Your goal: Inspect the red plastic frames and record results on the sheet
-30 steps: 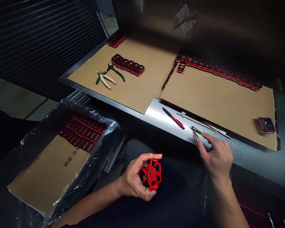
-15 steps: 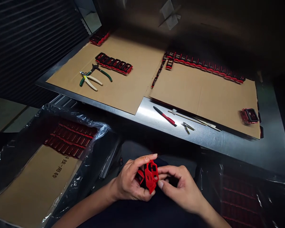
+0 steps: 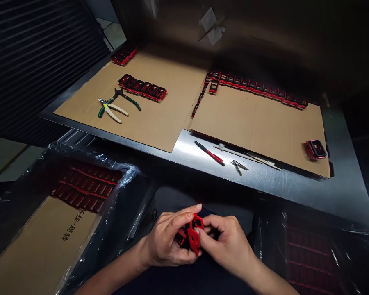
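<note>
A small red plastic part [image 3: 193, 237] with cut-out windows is held low in front of me, below the table's front edge. My left hand [image 3: 166, 241] grips it from the left, thumb on top. From the right, my right hand [image 3: 226, 241] pinches the same part with its fingertips. Small metal tweezers [image 3: 238, 166] lie on the steel table [image 3: 295, 186] just beyond my hands, next to a red and black pen [image 3: 209, 153].
Two cardboard sheets [image 3: 258, 123] cover the table, with rows of red and black parts [image 3: 143, 87] along the back and a single one [image 3: 316, 149] at the right. Pliers and cutters [image 3: 115, 105] lie at left. Plastic-lined boxes of red parts [image 3: 86, 186] stand at both sides.
My right hand left the tweezers on the table and came down onto the red part in my left hand. The view shifted slightly.
</note>
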`<act>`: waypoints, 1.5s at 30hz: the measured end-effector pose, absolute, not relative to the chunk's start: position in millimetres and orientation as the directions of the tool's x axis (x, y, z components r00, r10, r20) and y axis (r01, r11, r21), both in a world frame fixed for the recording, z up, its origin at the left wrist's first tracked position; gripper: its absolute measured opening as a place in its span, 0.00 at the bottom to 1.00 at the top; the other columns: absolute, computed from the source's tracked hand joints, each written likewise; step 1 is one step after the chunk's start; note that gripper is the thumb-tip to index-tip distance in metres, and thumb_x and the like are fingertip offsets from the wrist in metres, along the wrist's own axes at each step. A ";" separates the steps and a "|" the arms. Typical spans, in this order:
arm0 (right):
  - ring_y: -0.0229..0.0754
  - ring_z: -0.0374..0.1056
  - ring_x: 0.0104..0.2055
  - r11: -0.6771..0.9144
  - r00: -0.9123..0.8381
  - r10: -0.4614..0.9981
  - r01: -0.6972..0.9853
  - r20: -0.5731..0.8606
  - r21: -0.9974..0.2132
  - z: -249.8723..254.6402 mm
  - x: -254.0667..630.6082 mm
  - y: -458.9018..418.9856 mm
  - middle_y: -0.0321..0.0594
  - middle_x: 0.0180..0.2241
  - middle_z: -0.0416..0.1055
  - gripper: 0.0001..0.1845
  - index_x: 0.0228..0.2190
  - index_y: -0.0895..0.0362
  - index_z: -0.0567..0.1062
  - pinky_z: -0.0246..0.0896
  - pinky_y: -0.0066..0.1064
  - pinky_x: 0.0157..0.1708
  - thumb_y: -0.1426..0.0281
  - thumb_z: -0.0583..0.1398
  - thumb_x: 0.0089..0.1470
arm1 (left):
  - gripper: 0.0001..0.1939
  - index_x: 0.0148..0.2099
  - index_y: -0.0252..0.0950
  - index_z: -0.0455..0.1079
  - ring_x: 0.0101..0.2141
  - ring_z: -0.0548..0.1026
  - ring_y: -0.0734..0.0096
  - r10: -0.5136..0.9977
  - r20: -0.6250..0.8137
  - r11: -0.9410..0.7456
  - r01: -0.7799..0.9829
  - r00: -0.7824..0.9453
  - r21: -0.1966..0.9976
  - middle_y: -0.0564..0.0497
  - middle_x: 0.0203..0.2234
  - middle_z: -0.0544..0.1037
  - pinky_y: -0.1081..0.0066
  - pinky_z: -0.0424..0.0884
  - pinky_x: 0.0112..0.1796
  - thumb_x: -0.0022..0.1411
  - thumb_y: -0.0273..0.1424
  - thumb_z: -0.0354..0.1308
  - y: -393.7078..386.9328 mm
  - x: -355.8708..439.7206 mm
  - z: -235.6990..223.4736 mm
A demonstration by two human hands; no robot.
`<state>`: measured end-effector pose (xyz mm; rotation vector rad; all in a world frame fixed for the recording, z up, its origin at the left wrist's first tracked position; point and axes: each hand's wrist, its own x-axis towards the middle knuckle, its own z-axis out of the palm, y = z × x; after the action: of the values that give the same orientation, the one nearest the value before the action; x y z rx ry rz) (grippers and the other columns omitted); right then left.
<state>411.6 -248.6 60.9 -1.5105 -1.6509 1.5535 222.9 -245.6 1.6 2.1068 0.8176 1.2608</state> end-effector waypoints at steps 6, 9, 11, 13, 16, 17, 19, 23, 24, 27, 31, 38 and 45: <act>0.38 0.68 0.21 -0.073 -0.313 0.924 0.420 -0.219 -0.905 59.7 419.0 -249.9 0.39 0.18 0.74 0.26 0.20 0.56 0.77 0.61 0.30 0.26 0.60 0.52 0.65 | 0.44 0.65 0.37 0.55 0.45 0.82 0.55 0.841 0.442 -0.509 0.180 0.313 0.841 0.36 0.51 0.79 0.65 0.81 0.40 0.46 0.33 0.68 -251.9 231.3 -1.0; 0.44 0.75 0.29 -0.342 -0.229 0.901 0.148 -0.369 -0.928 50.8 428.2 -253.5 0.45 0.24 0.79 0.29 0.29 0.58 0.82 0.67 0.34 0.33 0.53 0.51 0.65 | 0.44 0.62 0.38 0.55 0.45 0.81 0.53 0.913 0.296 -0.307 -0.005 0.282 0.952 0.34 0.49 0.78 0.64 0.80 0.41 0.46 0.40 0.70 -257.6 237.8 -8.7; 0.44 0.75 0.29 -0.521 -0.301 0.822 -0.057 -0.483 -0.852 43.9 431.7 -255.8 0.46 0.25 0.79 0.29 0.35 0.60 0.82 0.68 0.34 0.32 0.50 0.52 0.63 | 0.41 0.60 0.39 0.55 0.42 0.82 0.55 0.925 0.219 -0.191 -0.119 0.310 0.974 0.34 0.50 0.77 0.61 0.79 0.42 0.48 0.43 0.69 -260.8 241.4 -15.0; 0.41 0.73 0.26 -0.618 -0.429 0.749 -0.179 -0.504 -0.766 39.7 431.8 -257.1 0.45 0.25 0.78 0.27 0.37 0.60 0.82 0.67 0.31 0.29 0.50 0.55 0.62 | 0.41 0.59 0.40 0.54 0.37 0.82 0.59 0.919 0.170 -0.103 -0.200 0.355 0.974 0.37 0.45 0.79 0.60 0.78 0.42 0.50 0.47 0.68 -263.3 244.0 -21.0; 0.38 0.70 0.26 -0.648 -0.513 0.712 -0.217 -0.480 -0.730 40.3 428.1 -256.5 0.42 0.25 0.77 0.22 0.35 0.60 0.81 0.65 0.29 0.30 0.53 0.62 0.57 | 0.44 0.58 0.42 0.53 0.31 0.81 0.62 0.904 0.072 0.050 -0.271 0.421 0.961 0.42 0.38 0.80 0.59 0.78 0.39 0.47 0.55 0.69 -266.8 246.4 -28.8; 0.37 0.69 0.26 -0.650 -0.514 0.709 -0.210 -0.483 -0.731 41.6 426.9 -255.8 0.41 0.26 0.76 0.21 0.34 0.60 0.81 0.64 0.29 0.31 0.53 0.64 0.56 | 0.46 0.57 0.42 0.53 0.31 0.81 0.61 0.899 0.033 0.099 -0.276 0.436 0.956 0.41 0.40 0.80 0.59 0.78 0.38 0.44 0.56 0.70 -268.0 246.9 -31.0; 0.35 0.65 0.25 -0.651 -0.500 0.709 -0.192 -0.498 -0.734 44.3 425.4 -254.5 0.38 0.24 0.74 0.21 0.33 0.60 0.80 0.63 0.28 0.31 0.52 0.65 0.54 | 0.48 0.55 0.43 0.54 0.36 0.82 0.57 0.899 -0.023 0.161 -0.282 0.438 0.946 0.37 0.46 0.78 0.57 0.78 0.39 0.39 0.57 0.71 -270.7 247.2 -34.7; 0.33 0.57 0.23 -0.626 -0.452 0.725 -0.117 -0.520 -0.771 45.9 426.0 -254.1 0.32 0.20 0.67 0.22 0.33 0.59 0.79 0.56 0.27 0.28 0.51 0.65 0.54 | 0.45 0.57 0.42 0.53 0.48 0.79 0.49 0.920 0.007 0.100 -0.254 0.391 0.962 0.32 0.52 0.74 0.55 0.75 0.47 0.43 0.50 0.72 -274.5 246.2 -37.5; 0.33 0.57 0.23 -0.618 -0.443 0.729 -0.099 -0.522 -0.780 45.8 426.4 -254.4 0.32 0.20 0.67 0.22 0.34 0.59 0.79 0.55 0.27 0.28 0.51 0.65 0.54 | 0.44 0.58 0.42 0.53 0.48 0.79 0.49 0.922 0.029 0.069 -0.237 0.386 0.969 0.32 0.52 0.74 0.54 0.75 0.48 0.45 0.49 0.71 -274.6 245.8 -37.0; 0.35 0.62 0.24 -0.599 -0.432 0.741 -0.079 -0.514 -0.797 45.9 427.2 -254.8 0.35 0.22 0.72 0.22 0.35 0.59 0.79 0.58 0.29 0.30 0.51 0.65 0.53 | 0.42 0.60 0.42 0.53 0.47 0.79 0.52 0.919 0.085 -0.017 -0.177 0.385 0.984 0.34 0.51 0.75 0.52 0.75 0.49 0.48 0.43 0.69 -272.6 244.6 -33.1; 0.40 0.70 0.28 -0.579 -0.422 0.755 -0.068 -0.502 -0.813 46.0 428.3 -255.0 0.39 0.26 0.76 0.21 0.35 0.58 0.79 0.63 0.31 0.33 0.52 0.65 0.53 | 0.43 0.62 0.41 0.52 0.47 0.80 0.54 0.910 0.150 -0.102 -0.141 0.386 0.985 0.35 0.51 0.76 0.55 0.75 0.49 0.47 0.34 0.69 -267.2 242.7 -26.5; 0.44 0.76 0.33 -0.599 -0.380 0.760 -0.096 -0.527 -0.795 40.3 430.4 -257.6 0.42 0.29 0.80 0.21 0.38 0.57 0.78 0.69 0.34 0.37 0.53 0.67 0.52 | 0.44 0.66 0.44 0.50 0.49 0.79 0.56 0.878 0.158 -0.060 -0.224 0.452 0.973 0.35 0.56 0.73 0.59 0.77 0.48 0.52 0.30 0.68 -261.0 240.5 -23.1; 0.39 0.75 0.34 -0.632 -0.341 0.769 -0.279 -0.541 -0.723 31.7 433.3 -259.9 0.40 0.33 0.79 0.19 0.35 0.57 0.77 0.69 0.30 0.37 0.57 0.72 0.47 | 0.43 0.64 0.42 0.52 0.50 0.78 0.55 0.853 -0.031 0.119 -0.135 0.522 0.984 0.36 0.57 0.72 0.58 0.76 0.50 0.51 0.35 0.70 -258.6 238.4 -24.6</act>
<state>433.3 -259.9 31.7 -1.2091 -0.6879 2.0188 238.4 -258.6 -24.6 1.2457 0.7289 0.8245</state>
